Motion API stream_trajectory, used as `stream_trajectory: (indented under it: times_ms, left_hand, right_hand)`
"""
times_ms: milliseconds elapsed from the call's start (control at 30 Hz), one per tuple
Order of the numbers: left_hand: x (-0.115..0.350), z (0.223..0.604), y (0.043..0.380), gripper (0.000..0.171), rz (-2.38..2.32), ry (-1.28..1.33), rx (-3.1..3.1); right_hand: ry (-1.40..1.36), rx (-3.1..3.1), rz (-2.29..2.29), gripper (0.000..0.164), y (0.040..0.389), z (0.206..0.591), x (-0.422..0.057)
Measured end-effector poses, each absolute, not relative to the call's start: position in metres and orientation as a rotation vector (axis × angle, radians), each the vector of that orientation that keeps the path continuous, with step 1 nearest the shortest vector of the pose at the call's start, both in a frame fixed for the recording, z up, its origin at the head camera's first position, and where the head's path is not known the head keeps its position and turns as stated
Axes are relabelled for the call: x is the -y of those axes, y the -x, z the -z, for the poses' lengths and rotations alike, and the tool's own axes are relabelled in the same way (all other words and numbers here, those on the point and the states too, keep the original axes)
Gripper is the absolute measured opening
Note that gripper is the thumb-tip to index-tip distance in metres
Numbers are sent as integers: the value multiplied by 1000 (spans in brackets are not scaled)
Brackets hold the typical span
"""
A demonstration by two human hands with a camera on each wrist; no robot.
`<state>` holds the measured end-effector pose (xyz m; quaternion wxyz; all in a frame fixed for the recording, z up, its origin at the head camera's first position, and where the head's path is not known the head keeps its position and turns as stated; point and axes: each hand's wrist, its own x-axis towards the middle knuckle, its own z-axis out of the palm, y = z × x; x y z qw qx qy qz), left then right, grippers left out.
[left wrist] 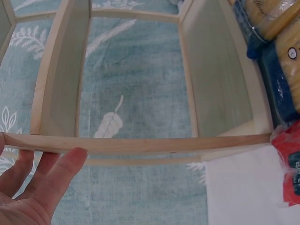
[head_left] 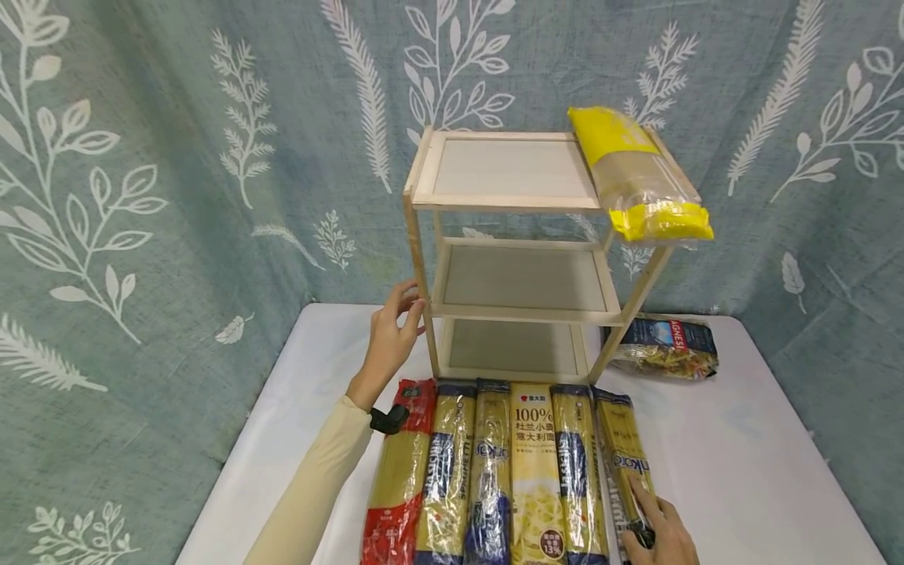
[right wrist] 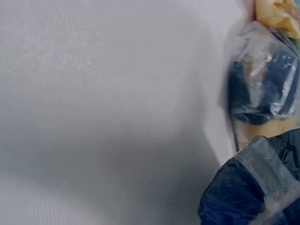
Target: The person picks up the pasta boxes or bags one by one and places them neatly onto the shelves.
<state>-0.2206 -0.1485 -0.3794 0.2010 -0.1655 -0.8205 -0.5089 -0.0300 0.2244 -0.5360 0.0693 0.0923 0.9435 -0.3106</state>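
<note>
My left hand (head_left: 395, 329) is at the left front post of a wooden three-tier rack (head_left: 523, 318). In the left wrist view its thumb lies on the near edge of the post (left wrist: 154, 144) and the other fingers reach behind it. Low on the right, my right hand (head_left: 660, 534) grips a spaghetti pack (head_left: 625, 431) with blue lettering, index finger stretched along it. This pack lies slightly slanted at the right end of a row of pasta packs. The right wrist view shows a dark blue wrapper (right wrist: 239, 192) up close, but no fingers.
The row includes a red-ended pack (head_left: 401, 471), several blue-ended packs (head_left: 445, 471) and a yellow pack (head_left: 537, 471). A yellow-ended clear bag (head_left: 639, 176) overhangs the rack's top shelf. An AGNESI bag (head_left: 667, 345) lies right of the rack on the white table (head_left: 734, 455). Patterned curtains (head_left: 176, 196) surround it.
</note>
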Motion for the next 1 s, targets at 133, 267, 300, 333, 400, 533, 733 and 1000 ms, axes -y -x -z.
stream_trajectory:
  times_ms: [133, 267, 300, 333, 400, 533, 733, 1000]
  left_hand:
    - [149, 379, 220, 34, 1421, 453, 2290]
    - [149, 379, 221, 33, 1422, 455, 2286]
    - [149, 379, 220, 33, 1425, 455, 2284]
    - [149, 379, 220, 33, 1429, 455, 2283]
    - [149, 378, 220, 34, 1437, 454, 2281]
    - [148, 379, 221, 34, 1454, 453, 2278]
    - [155, 401, 239, 36, 1457, 445, 2272]
    - [159, 411, 243, 37, 1471, 462, 2260]
  right_hand:
    - [-312, -2852, 945, 69, 28, 529, -228]
    - [-285, -2953, 969, 66, 26, 522, -233]
    - [-271, -2984, 977, 65, 26, 520, -234]
    - [-261, -3007, 982, 64, 26, 518, -236]
    - [-239, -3066, 983, 62, 27, 515, -239]
    - [-242, -3159, 971, 61, 27, 506, -244]
    - [-334, -3121, 953, 62, 32, 490, -252]
    - [-350, -3113, 913, 63, 37, 467, -263]
